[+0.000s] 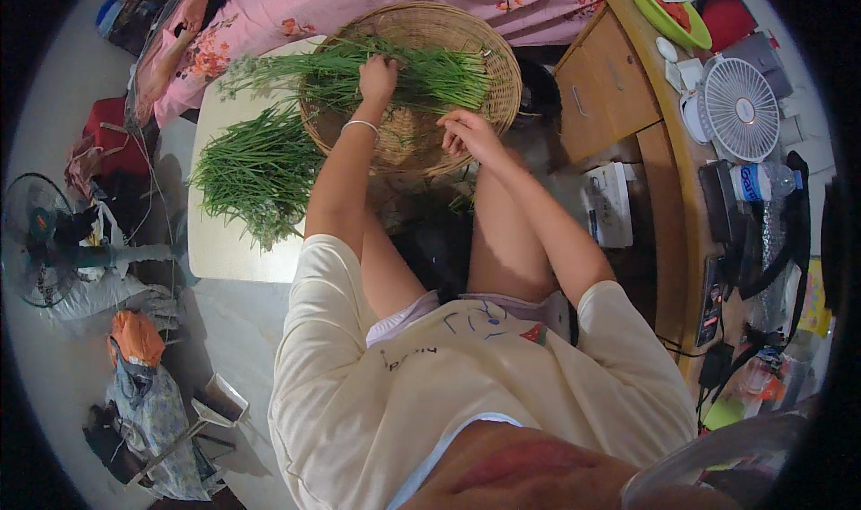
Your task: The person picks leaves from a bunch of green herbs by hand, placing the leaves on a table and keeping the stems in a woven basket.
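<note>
A round woven wicker basket [403,19] lies before me, partly over a pale table. In it rests a long bunch of green flowering stalks [444,73], their cut ends to the right and their pale flower heads past the left rim. My left hand [379,79], with a band at the wrist, reaches down onto these stalks; its fingertips are partly hidden among them. My right hand [465,135] hovers by the basket's near right rim with fingers bent; whether it holds a thin stalk cannot be told. A second bunch of green stalks [259,163] lies on the table, left of the basket.
The pale table [222,258] stands at the left, a pink flowered cloth [282,12] behind. At the right, a wooden desk [605,79] carries a white fan [742,110] and a green bowl [699,29]. A black standing fan [40,237] and a dustpan [220,400] are at the left.
</note>
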`<state>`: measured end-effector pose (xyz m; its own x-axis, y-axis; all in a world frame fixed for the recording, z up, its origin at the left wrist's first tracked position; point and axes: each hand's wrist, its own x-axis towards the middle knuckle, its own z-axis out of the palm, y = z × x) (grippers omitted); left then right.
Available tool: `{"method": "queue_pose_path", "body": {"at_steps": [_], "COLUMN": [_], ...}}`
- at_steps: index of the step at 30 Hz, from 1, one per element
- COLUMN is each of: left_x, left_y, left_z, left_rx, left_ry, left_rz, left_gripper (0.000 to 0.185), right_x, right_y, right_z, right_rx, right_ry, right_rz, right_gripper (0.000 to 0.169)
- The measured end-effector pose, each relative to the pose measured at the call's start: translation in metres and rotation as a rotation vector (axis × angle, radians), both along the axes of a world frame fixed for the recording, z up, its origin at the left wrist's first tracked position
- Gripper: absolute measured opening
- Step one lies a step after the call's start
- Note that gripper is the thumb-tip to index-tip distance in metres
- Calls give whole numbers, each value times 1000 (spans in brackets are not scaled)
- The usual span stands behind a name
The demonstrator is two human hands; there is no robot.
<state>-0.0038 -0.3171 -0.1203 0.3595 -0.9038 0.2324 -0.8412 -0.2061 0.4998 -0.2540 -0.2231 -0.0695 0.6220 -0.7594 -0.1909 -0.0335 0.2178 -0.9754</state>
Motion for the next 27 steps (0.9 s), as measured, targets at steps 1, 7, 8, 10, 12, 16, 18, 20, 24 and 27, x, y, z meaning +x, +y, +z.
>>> {"method": "queue_pose_path", "body": {"at_steps": [1,7,8,10,12,16,18,20,24,27], "left_x": [1,12,16,10,8,9,6,3,13,15], "left_y": [-3,-9,-7,-4,4,23,35,44,61,75], "left_z": [-3,-6,-6,-1,3,11,13,18,21,28], "left_rx": [10,32,41,59,-15,-145,-227,-282,-362,-379], "left_ry": [-41,-153,-137,-92,-67,-98,-83,-71,-27,70], "left_rz": [10,-84,-76,-80,-88,-110,-124,-132,-138,-92], "left_gripper": [31,30,29,28,26,23,20,18,16,18], "right_x": [-1,2,4,1,0,0,0,-1,3,3], "right_y": [-1,2,3,2,1,0,1,2,3,5], "right_z": [-1,-9,-9,-11,-12,-13,-13,-13,-14,-13], "right_rx": [2,56,66,57,45,49,50,36,23,15], "right_ry": [-8,-8,-18,-12,-6,-18,-20,-3,-14,-9], "right_rz": [8,6,10,9,8,13,13,2,19,12], "right_gripper": [22,21,21,20,20,20,20,19,19,20]}}
